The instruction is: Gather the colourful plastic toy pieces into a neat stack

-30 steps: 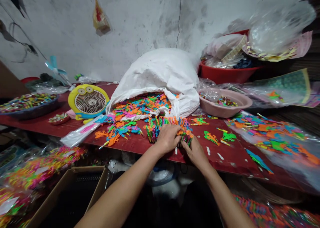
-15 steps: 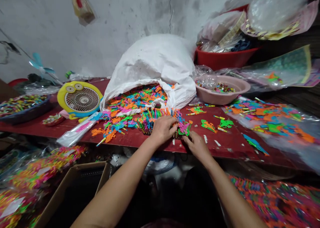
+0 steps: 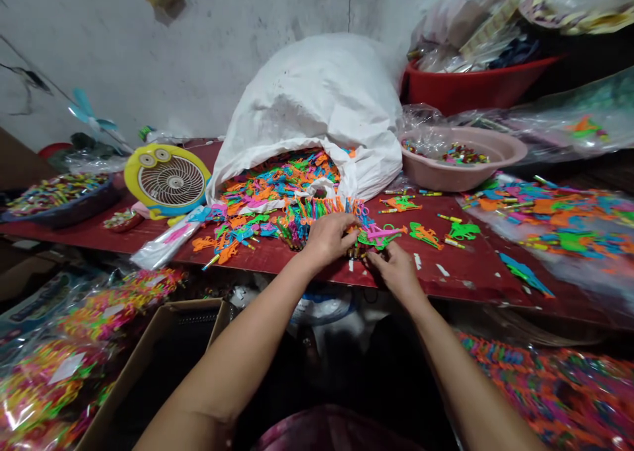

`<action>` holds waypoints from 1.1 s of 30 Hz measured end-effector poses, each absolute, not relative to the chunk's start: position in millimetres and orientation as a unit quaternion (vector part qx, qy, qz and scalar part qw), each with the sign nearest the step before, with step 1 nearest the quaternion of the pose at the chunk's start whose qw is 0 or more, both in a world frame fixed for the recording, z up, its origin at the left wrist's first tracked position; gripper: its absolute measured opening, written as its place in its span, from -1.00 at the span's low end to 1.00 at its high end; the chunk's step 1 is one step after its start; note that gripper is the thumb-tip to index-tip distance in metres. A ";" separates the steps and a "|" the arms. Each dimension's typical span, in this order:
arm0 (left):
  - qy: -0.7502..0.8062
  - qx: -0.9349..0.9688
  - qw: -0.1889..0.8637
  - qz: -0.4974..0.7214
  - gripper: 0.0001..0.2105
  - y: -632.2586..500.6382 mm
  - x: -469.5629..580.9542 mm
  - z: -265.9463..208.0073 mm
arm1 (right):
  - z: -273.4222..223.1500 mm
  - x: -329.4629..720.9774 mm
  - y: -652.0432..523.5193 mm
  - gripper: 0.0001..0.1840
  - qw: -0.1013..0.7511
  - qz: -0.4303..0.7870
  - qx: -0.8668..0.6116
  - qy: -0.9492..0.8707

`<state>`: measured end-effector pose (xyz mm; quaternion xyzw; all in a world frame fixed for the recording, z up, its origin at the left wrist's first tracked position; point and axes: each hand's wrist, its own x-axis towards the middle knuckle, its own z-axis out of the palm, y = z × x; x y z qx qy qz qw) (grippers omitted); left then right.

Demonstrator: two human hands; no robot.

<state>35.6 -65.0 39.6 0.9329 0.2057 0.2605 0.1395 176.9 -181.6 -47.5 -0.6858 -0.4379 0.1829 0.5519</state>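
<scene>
My left hand (image 3: 331, 240) is curled against the near right end of an upright row of bright plastic toys (image 3: 319, 208). Its fingers bend around that end and partly hide it. Beside its fingertips, a pink and green pair of flat plastic toys (image 3: 380, 236) lies against the row's right end, tips pointing right. My right hand (image 3: 399, 271) is just below this pair, thumb and fingers bent together at its lower edge; their exact grip is partly hidden. Behind the row, a large white sack (image 3: 317, 94) lies open, with loose colourful toys (image 3: 282, 183) spilling out.
A yellow fan (image 3: 168, 181) stands left of the sack, near a dark basin (image 3: 64, 210) of small parts. At right are a pink basin (image 3: 465, 173), a red basin (image 3: 475, 91) and toys on plastic film (image 3: 555, 220). Below the red table (image 3: 307, 274) stands a cardboard box (image 3: 148, 358).
The view has shifted, moving the table contents slightly right and up. The pink and green toys now point rightward rather than sitting bunched between my hands. Both hands stay at the row's end.
</scene>
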 end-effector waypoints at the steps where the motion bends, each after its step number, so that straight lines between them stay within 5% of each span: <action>1: 0.204 0.933 0.141 0.261 -0.79 -65.2 35.3 40.0 | -49.6 175.6 -180.0 -0.74 0.544 0.154 -0.692 -0.449; 8: 0.210 0.931 0.145 0.260 -0.78 -66.0 34.8 41.1 | -53.2 174.1 -180.1 -0.82 0.462 -0.004 -0.675 -0.575; 24: 0.176 0.937 0.126 0.274 -0.80 -63.4 34.2 39.4 | -45.2 185.7 -171.3 -0.84 0.358 -0.001 -0.675 -0.645; 33: 0.176 0.941 0.125 0.259 -0.57 -61.6 32.1 41.0 | -45.4 186.1 -176.8 -0.82 0.439 0.032 -0.657 -0.611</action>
